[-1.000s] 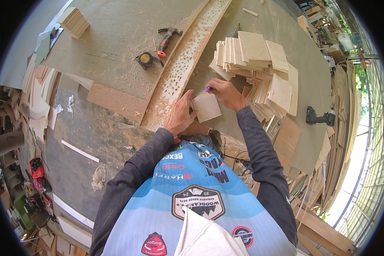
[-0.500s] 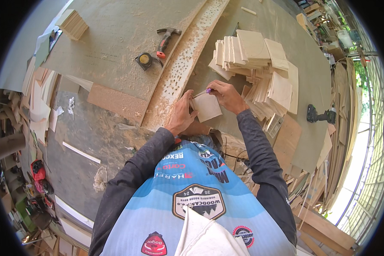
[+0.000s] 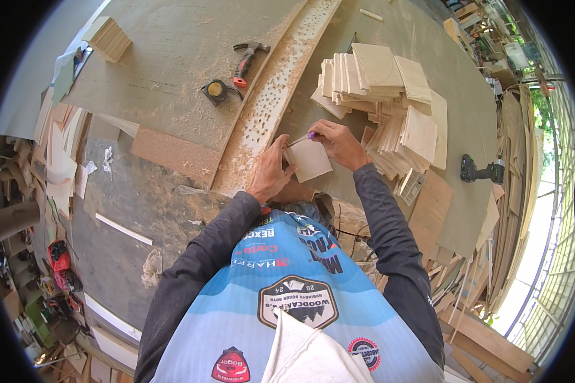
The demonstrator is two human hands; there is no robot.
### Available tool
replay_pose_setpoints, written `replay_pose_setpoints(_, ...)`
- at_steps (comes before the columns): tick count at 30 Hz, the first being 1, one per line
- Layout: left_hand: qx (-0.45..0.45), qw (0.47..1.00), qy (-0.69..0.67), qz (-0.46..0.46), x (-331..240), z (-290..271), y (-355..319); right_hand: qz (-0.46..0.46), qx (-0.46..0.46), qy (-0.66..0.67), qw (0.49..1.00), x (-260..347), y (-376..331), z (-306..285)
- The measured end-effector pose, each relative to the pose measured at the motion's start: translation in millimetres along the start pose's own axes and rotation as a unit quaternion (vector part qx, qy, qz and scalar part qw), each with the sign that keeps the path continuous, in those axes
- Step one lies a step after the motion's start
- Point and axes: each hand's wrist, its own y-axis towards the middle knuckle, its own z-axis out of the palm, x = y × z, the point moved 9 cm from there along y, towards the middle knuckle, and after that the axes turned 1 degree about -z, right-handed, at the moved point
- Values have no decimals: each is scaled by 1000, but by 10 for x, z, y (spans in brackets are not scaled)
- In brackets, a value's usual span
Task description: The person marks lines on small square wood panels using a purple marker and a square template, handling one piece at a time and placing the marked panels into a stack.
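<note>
Square (image 3: 310, 161) clasped by left hand (image 3: 272, 171)

Its left edge was clasped; a purple item (image 3: 311, 135) was pinched by the right hand (image 3: 340, 145) at its top corner. It was held near the edge of the bench (image 3: 172, 76). Thin and wooden, it was judged light, stiff, chip-prone, best taken by opposite edges. Farther right, more squares (image 3: 420, 135) were piled.
</note>
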Motion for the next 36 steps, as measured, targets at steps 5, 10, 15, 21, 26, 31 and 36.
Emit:
replay_pose_setpoints(5,5,1000,4,-4,-28,0,-3,4,2,2,1000,4,-13,6)
replay_pose_setpoints(10,7,1000,6,-2,-16,8,1,-14,-5,-24,1000,42,-89,9)
replay_pose_setpoints(15,7,1000,10,-2,-17,11,0,0,-16,-58,998,84,-257,58)
replay_pose_setpoints(21,2,1000,9,14,-69,-7,-8,-10,-43,-79,996,211,-357,81)
replay_pose_setpoints(26,0,1000,-2,25,-78,-13,-15,20,-30,-93,995,344,-478,168)
replay_pose_setpoints(31,-2,999,3,38,-62,7,-24,10,-72,-98,993,513,-598,292)
replay_pose_setpoints(36,-8,999,20,50,-51,1,-37,32,-94,-94,991,623,-605,370)
